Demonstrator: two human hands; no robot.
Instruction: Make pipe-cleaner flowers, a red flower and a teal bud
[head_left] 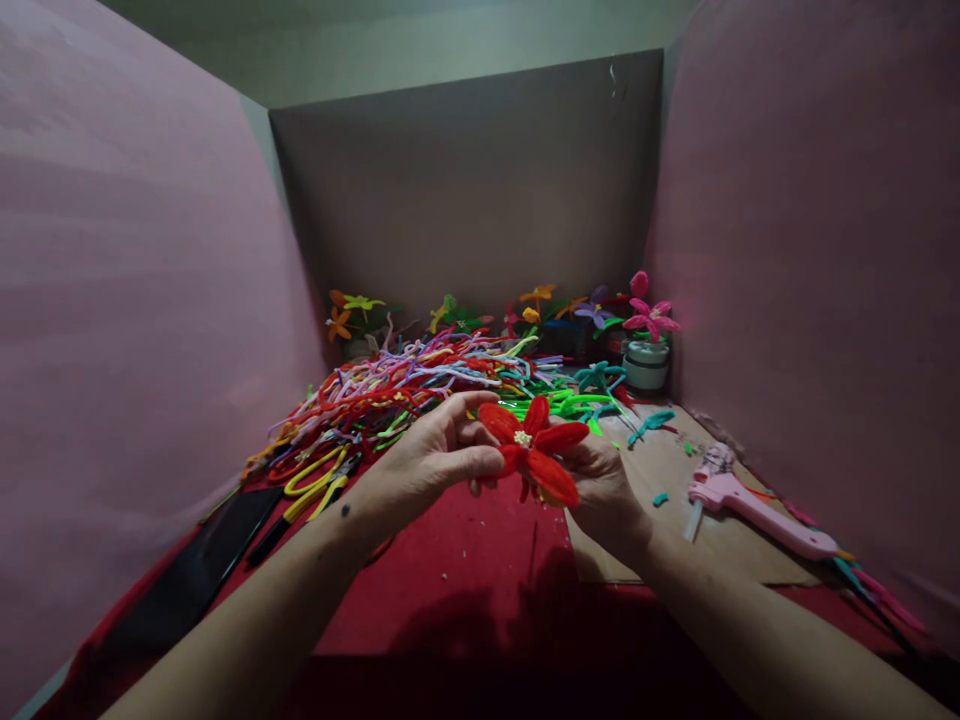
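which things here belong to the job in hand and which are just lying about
Part of the job:
- red flower, held between left hand and right hand
- probably the fuzzy stems, heaped behind
- probably the pink glue gun

Apparently just lying about:
- potted pink flower
- flat black object, left
- teal scrap

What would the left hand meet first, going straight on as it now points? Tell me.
The red fuzzy five-petalled flower, right at the fingertips of the left hand. Beyond that, probably the right hand, though depth is hard to judge from this single view.
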